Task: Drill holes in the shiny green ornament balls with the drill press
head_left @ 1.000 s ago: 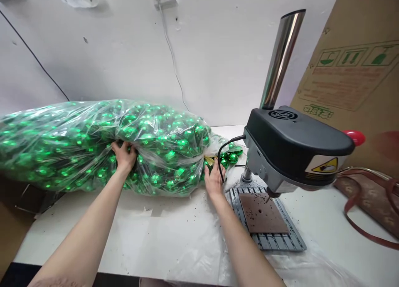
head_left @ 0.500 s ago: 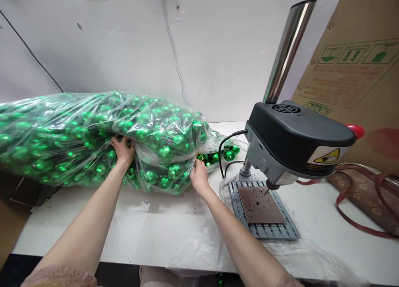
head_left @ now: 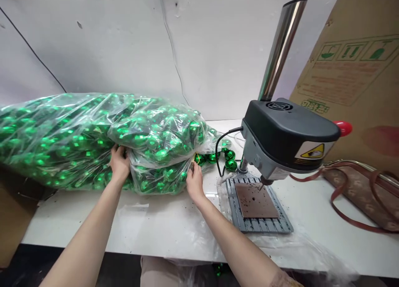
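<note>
Spreading nearer the drill press (head_left: 291, 135) than before, green balls (head_left: 231, 165) lie beyond the clear bag (head_left: 93, 141) on the worktop (head_left: 165, 222), suggesting a looser opening; right hand (head_left: 195, 182) pinches bag's edge, left hand's (head_left: 119, 164) grip cannot be told.

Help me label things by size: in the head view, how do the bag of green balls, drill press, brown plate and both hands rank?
1. Bag of green balls, cut off at the left edge
2. Drill press
3. Brown plate
4. Left hand and right hand: too alike to rank
</note>
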Action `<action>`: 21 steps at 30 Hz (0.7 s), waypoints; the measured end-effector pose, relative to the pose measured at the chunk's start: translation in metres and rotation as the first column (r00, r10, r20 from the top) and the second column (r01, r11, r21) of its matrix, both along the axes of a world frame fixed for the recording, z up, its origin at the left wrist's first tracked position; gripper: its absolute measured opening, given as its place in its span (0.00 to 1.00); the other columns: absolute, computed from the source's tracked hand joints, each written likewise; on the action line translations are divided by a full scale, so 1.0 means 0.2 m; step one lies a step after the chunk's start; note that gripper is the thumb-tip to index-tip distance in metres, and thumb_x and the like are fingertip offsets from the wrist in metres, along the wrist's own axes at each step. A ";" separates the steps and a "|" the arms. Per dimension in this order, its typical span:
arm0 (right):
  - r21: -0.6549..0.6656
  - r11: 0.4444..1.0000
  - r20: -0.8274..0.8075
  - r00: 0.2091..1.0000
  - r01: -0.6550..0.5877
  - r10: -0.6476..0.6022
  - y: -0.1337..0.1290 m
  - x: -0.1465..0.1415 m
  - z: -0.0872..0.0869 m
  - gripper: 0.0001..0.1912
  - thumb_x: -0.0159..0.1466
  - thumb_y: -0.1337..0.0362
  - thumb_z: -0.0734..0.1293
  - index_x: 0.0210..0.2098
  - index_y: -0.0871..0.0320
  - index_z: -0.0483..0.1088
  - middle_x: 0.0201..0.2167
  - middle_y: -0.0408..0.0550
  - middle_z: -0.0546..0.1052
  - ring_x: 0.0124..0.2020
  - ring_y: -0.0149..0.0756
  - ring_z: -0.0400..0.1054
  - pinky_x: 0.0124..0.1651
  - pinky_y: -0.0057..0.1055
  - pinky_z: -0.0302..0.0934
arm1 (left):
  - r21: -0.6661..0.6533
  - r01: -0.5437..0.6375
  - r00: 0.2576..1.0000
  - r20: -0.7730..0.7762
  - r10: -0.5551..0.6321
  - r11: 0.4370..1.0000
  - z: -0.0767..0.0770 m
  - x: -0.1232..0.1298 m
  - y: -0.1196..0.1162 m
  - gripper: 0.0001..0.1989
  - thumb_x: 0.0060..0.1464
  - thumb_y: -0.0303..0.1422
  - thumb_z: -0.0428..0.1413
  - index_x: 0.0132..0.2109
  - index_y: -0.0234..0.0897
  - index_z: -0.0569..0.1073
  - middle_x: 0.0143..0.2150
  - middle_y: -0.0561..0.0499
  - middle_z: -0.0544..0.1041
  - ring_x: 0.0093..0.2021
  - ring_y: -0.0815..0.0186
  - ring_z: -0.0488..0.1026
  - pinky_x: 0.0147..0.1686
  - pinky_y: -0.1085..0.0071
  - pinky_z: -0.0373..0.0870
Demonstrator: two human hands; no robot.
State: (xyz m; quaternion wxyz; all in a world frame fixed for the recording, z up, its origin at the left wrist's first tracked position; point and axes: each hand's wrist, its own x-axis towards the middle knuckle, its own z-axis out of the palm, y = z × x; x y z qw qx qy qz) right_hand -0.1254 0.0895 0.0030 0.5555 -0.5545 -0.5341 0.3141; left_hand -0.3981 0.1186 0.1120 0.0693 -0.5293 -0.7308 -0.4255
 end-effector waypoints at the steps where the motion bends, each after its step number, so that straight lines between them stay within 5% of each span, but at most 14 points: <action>1: -0.009 1.000 -0.004 1.000 0.006 -0.006 0.00 0.01 0.00 0.23 0.67 0.53 0.65 0.57 0.58 0.68 0.56 0.53 0.73 0.54 0.38 0.70 0.56 0.45 0.70 | -0.011 -0.013 1.000 0.004 0.013 1.000 -0.02 0.00 -0.04 0.19 0.61 0.32 0.52 0.57 0.34 0.73 0.68 0.37 0.65 0.67 0.46 0.64 0.66 0.51 0.62; 11: 0.015 1.000 0.153 0.988 -0.006 0.004 -0.09 0.00 0.04 0.23 0.69 0.55 0.62 0.59 0.59 0.66 0.54 0.53 0.74 0.56 0.39 0.69 0.61 0.49 0.67 | -0.102 0.205 0.978 0.065 -0.199 0.973 -0.16 -0.06 -0.19 0.27 0.56 0.33 0.52 0.64 0.44 0.68 0.75 0.46 0.56 0.75 0.51 0.52 0.71 0.51 0.57; 21: 0.032 0.999 0.430 0.903 0.009 -0.022 -0.08 0.16 0.09 0.22 0.68 0.56 0.63 0.59 0.59 0.66 0.53 0.53 0.74 0.53 0.38 0.70 0.57 0.46 0.68 | -0.102 0.120 0.992 -0.032 -0.124 0.988 -0.17 -0.04 -0.39 0.28 0.59 0.37 0.51 0.66 0.42 0.68 0.74 0.42 0.57 0.72 0.45 0.58 0.71 0.47 0.56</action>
